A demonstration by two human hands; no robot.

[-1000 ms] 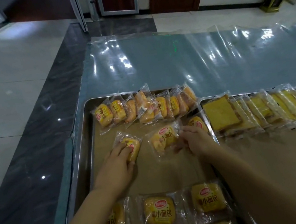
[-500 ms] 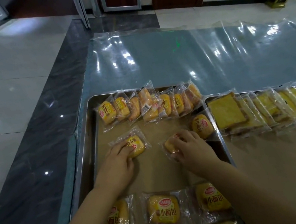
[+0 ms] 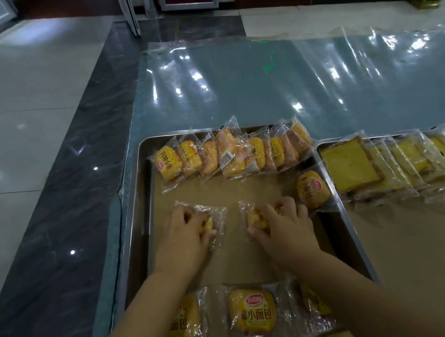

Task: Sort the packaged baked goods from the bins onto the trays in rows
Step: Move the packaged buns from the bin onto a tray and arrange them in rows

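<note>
Closest to me, a near row of buns (image 3: pixel 253 313) lies flat across the near end of the left tray (image 3: pixel 137 225), yellow labels up. Both my forearms pass over it. More wrapped buns sit below that row, cut off by the edge of view.

Further in, on the brown paper (image 3: pixel 241 255) that lines this tray, my left hand (image 3: pixel 183 234) is curled over the left packet (image 3: pixel 215 216). My fingers are on top of the bun and my thumb is at its side, so I am gripping it. My right hand (image 3: pixel 287 223) grips the right packet (image 3: pixel 254 217) the same way, thumb on the near side and fingers bent over the top. The two packets are apart, with bare paper between them. I cannot tell whether either is lifted off the paper.

Just beside my right hand, a lone bun (image 3: pixel 313 189) lies label up against the tray's right wall.

Beyond that, a far row of buns (image 3: pixel 230 152) stands on edge along the tray's far wall, the packets leaning and overlapping one another.

To the right, the right tray (image 3: pixel 325 145) touches the left one. It holds wrapped cake slices (image 3: pixel 349 165), overlapped in a row at its far end.

Past the trays, a clear plastic sheet (image 3: pixel 260 83) covers the table, then comes the tiled floor (image 3: pixel 5 130).
</note>
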